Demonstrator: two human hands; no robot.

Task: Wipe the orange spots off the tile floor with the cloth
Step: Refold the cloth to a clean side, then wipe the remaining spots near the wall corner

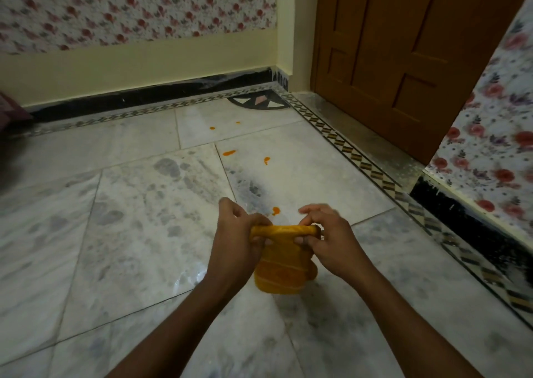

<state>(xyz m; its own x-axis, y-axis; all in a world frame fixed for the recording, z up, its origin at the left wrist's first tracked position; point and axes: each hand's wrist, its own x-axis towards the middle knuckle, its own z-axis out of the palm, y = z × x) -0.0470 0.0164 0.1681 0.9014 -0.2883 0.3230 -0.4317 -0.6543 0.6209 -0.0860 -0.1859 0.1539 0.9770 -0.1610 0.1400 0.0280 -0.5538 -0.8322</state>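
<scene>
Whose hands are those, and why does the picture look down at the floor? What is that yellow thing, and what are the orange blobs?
There is no machine here. A person wears a camera on their head, so the one picture shows what they see when they look down: their own two arms reaching forward. The left hand and the right hand each grip one end of a yellow-orange cloth, which hangs between them above the tile floor. It is not touching the floor yet. The blobs are orange spots. One spot lies just beyond the hands, and others lie farther off toward the wall. A brown door stands in the corner.
</scene>
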